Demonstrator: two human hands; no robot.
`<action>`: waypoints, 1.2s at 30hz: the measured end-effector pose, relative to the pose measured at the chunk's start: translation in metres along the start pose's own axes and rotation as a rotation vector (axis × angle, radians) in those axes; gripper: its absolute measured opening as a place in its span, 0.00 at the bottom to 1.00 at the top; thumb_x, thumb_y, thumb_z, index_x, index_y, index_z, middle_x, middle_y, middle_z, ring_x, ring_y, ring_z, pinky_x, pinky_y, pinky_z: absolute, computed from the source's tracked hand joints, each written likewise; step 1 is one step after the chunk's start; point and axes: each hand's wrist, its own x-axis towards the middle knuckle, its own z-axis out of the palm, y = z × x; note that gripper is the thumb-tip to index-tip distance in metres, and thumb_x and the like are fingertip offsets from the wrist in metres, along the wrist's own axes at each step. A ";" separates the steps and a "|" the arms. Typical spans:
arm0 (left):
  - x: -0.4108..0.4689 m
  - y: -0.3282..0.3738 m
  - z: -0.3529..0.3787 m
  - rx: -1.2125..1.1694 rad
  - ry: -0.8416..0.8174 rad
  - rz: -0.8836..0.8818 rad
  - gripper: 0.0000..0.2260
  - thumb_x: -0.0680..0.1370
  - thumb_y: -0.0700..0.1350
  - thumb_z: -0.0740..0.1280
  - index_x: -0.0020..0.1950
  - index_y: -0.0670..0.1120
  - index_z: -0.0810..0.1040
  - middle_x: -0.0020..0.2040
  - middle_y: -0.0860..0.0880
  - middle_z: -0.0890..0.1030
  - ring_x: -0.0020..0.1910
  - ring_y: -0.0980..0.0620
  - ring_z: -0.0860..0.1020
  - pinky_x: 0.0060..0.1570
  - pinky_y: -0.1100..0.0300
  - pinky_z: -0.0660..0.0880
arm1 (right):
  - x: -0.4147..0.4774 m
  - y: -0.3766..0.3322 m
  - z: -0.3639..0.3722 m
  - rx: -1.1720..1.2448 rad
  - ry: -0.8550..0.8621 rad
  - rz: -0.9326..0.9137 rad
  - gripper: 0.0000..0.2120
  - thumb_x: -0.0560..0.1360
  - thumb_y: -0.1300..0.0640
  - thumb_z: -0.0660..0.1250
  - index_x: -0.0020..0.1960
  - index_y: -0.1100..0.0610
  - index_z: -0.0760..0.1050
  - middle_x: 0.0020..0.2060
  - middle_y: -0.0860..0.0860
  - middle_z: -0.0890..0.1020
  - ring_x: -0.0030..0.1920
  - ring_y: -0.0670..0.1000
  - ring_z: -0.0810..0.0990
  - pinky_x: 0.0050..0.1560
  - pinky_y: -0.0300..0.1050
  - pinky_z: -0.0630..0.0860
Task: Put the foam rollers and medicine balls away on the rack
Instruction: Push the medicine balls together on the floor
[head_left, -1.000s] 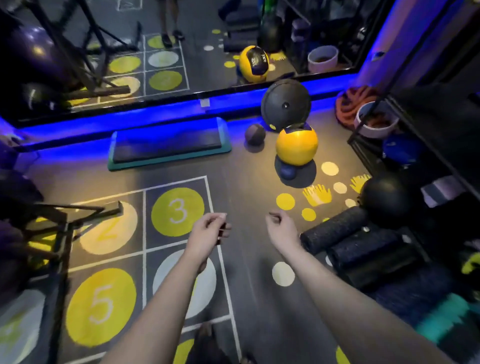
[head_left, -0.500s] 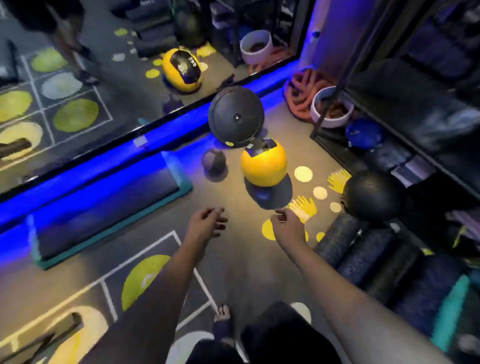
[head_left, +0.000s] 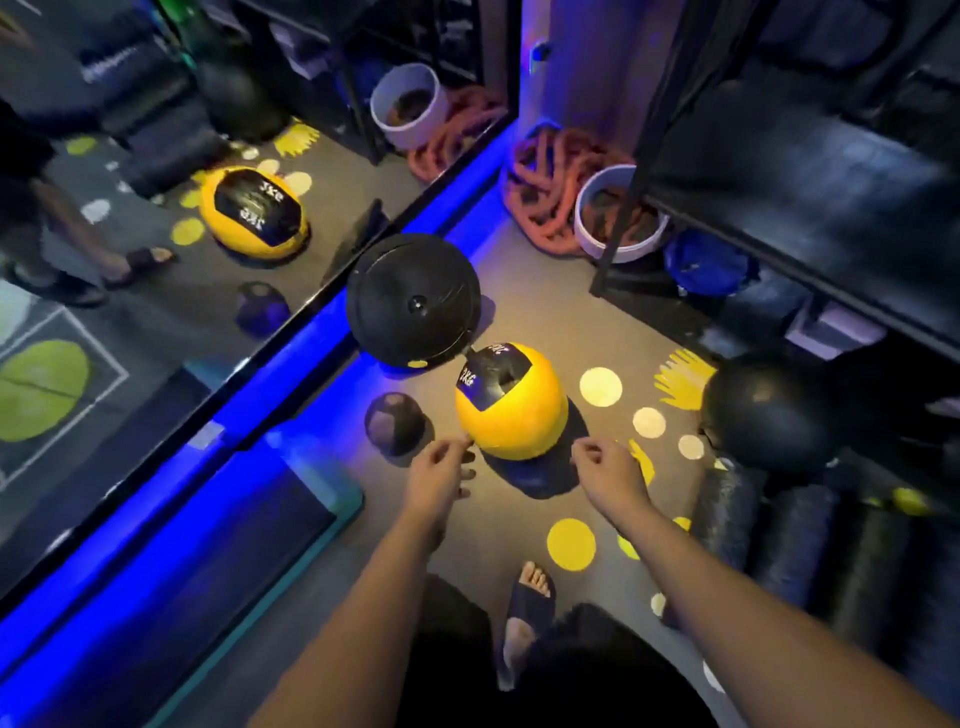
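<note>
Both hands have moved closer to the yellow ball since a moment ago. Left hand hangs loosely curled and empty, fingertips just short of the ball's lower left. Right hand, also half curled and empty, hovers at its lower right. Behind the ball sits a large black ball; a small dark ball lies left. Foam rollers lie right, by the rack.

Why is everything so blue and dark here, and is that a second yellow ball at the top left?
Head view: a blue light strip along the wall's base tints the dim floor; the second ball is a mirror reflection of the yellow medicine ball; the rack sits in deep shadow; edges bend from the wide lens.
</note>
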 end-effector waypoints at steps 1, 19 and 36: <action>0.021 0.011 -0.004 0.004 -0.008 -0.003 0.13 0.83 0.52 0.63 0.58 0.46 0.81 0.51 0.46 0.83 0.45 0.50 0.79 0.43 0.57 0.75 | 0.017 -0.011 0.004 -0.006 0.006 0.014 0.09 0.80 0.52 0.64 0.52 0.55 0.81 0.47 0.53 0.85 0.50 0.55 0.81 0.45 0.44 0.73; 0.488 -0.017 0.058 0.453 -0.189 -0.276 0.08 0.74 0.53 0.67 0.44 0.49 0.77 0.40 0.44 0.83 0.39 0.45 0.81 0.44 0.47 0.78 | 0.374 -0.012 0.213 -0.183 -0.089 0.316 0.25 0.77 0.47 0.70 0.71 0.51 0.68 0.62 0.57 0.79 0.62 0.62 0.78 0.54 0.52 0.75; 0.536 -0.072 0.154 0.366 -0.051 -0.471 0.24 0.84 0.54 0.61 0.76 0.45 0.65 0.69 0.41 0.74 0.65 0.39 0.75 0.65 0.42 0.72 | 0.466 0.053 0.132 -0.037 0.116 0.089 0.09 0.79 0.53 0.70 0.47 0.59 0.76 0.40 0.58 0.80 0.40 0.58 0.74 0.36 0.45 0.62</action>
